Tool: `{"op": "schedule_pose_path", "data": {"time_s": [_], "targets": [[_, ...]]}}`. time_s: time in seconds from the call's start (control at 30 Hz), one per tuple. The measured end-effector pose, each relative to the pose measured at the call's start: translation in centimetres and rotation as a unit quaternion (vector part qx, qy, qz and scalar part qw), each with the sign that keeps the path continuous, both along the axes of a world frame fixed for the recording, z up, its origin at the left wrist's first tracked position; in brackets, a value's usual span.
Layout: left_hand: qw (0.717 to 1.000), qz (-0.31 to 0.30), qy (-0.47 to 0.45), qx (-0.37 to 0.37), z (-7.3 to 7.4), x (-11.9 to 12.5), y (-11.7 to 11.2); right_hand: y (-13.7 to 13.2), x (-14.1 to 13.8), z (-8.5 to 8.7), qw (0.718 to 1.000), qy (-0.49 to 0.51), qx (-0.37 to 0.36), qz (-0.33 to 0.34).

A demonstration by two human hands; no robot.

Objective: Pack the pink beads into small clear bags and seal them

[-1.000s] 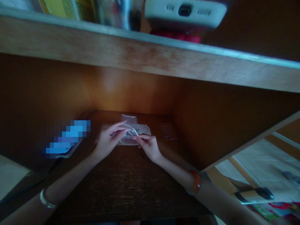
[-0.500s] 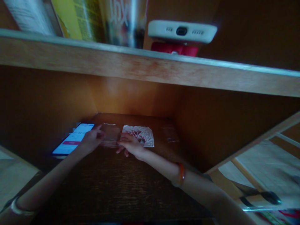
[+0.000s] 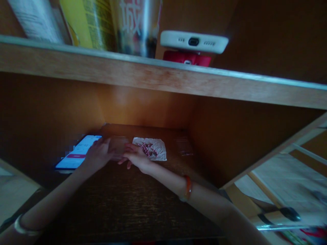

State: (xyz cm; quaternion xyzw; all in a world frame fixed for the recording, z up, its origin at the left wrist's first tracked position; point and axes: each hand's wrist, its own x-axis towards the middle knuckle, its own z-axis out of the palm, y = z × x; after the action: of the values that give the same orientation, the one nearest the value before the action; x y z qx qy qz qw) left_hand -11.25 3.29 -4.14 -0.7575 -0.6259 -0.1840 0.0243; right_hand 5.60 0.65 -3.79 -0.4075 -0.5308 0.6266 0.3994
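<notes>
A small clear plastic bag (image 3: 119, 144) lies between my two hands on the dark wooden shelf. My right hand (image 3: 135, 157) pinches its right edge with thumb and forefinger, the other fingers spread below. At the bag's left side, my left hand (image 3: 99, 152) has its fingers bent around the edge; dim light and blur hide the exact grip. Just right of my right hand, pink beads (image 3: 147, 149) rest on a crumpled white tissue (image 3: 160, 149). Beneath and left of my left hand is a phone (image 3: 76, 156) with its screen lit.
Another clear bag (image 3: 185, 146) lies flat towards the right wall. Overhead, a shelf board (image 3: 143, 75) crosses the view, carrying a white-cased phone (image 3: 194, 41) on a red item (image 3: 186, 58), a clear printed container (image 3: 136, 30) and a yellow package (image 3: 87, 25).
My right hand has shifted left with the bag's edge, uncovering more of the beads. My left hand has turned and curled its fingers towards the bag. The view has tilted slightly.
</notes>
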Motion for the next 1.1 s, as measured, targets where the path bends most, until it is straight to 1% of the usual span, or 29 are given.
{"op": "schedule_pose_path", "data": {"time_s": [0.07, 0.1, 0.13, 0.17, 0.2, 0.27, 0.3, 0.37, 0.4, 0.47, 0.5, 0.6, 0.7, 0.8, 0.9, 0.93, 1.0, 1.03, 1.07, 1.1], "targets": [[0.998, 0.015, 0.025, 0.060, 0.6, 0.8, -0.5, 0.6, 0.7, -0.3, 0.997, -0.045, 0.067, -0.018], [0.996, 0.009, 0.021, 0.084, 0.9, 1.4, -0.8, 0.9, 1.3, -0.3, 0.989, -0.090, 0.115, -0.033], [0.995, -0.009, 0.009, 0.103, 1.3, 2.0, -1.1, 1.0, 2.0, -0.1, 0.973, -0.151, 0.170, -0.049], [0.992, -0.033, -0.008, 0.119, 1.5, 2.8, -1.3, 1.1, 2.9, 0.2, 0.950, -0.213, 0.220, -0.065], [0.989, -0.061, -0.027, 0.132, 1.7, 3.6, -1.6, 1.1, 3.9, 0.6, 0.920, -0.272, 0.263, -0.098], [0.980, -0.113, -0.069, 0.146, 1.7, 5.3, -2.2, 0.9, 6.4, 1.6, 0.848, -0.385, 0.328, -0.162], [0.976, -0.139, -0.088, 0.146, 1.6, 6.3, -2.5, 0.8, 7.7, 2.0, 0.813, -0.438, 0.336, -0.187], [0.962, -0.204, -0.128, 0.130, 0.9, 8.2, -3.2, 0.6, 10.5, 2.4, 0.757, -0.538, 0.301, -0.217], [0.955, -0.233, -0.141, 0.120, 0.5, 9.1, -3.6, 0.5, 11.8, 2.4, 0.733, -0.589, 0.254, -0.228], [0.942, -0.283, -0.148, 0.104, -0.5, 10.7, -4.3, 0.3, 14.4, 1.9, 0.679, -0.680, 0.171, -0.220], [0.939, -0.297, -0.146, 0.098, -0.9, 11.4, -4.7, 0.1, 15.5, 1.5, 0.672, -0.693, 0.152, -0.213], [0.932, -0.329, -0.130, 0.082, -1.6, 12.9, -5.5, -0.6, 18.0, 0.1, 0.666, -0.710, 0.113, -0.201], [0.926, -0.350, -0.125, 0.069, -1.6, 13.5, -5.9, -1.2, 19.1, -0.9, 0.668, -0.710, 0.090, -0.203], [0.921, -0.355, -0.145, 0.066, -1.4, 13.4, -6.0, -1.1, 19.5, -1.1, 0.677, -0.698, 0.089, -0.216], [0.912, -0.353, -0.196, 0.067, -1.3, 12.9, -5.9, -0.8, 19.7, -0.8, 0.686, -0.681, 0.095, -0.236], [0.909, -0.350, -0.217, 0.065, -1.2, 12.7, -5.8, -0.7, 19.7, -0.5, 0.695, -0.665, 0.102, -0.253], [0.904, -0.335, -0.263, 0.044, -1.1, 12.3, -5.8, -0.8, 19.3, 0.3, 0.727, -0.604, 0.137, -0.296], [0.901, -0.323, -0.287, 0.027, -0.9, 12.1, -5.7, -1.0, 18.9, 0.7, 0.763, -0.534, 0.168, -0.324], [0.899, -0.308, -0.311, 0.006, -0.8, 12.0, -5.6, -1.3, 18.3, 1.0, 0.792, -0.478, 0.192, -0.328], [0.896, -0.292, -0.335, -0.015, -0.6, 11.9, -5.6, -1.6, 17.5, 1.3, 0.818, -0.436, 0.206, -0.312]]}}
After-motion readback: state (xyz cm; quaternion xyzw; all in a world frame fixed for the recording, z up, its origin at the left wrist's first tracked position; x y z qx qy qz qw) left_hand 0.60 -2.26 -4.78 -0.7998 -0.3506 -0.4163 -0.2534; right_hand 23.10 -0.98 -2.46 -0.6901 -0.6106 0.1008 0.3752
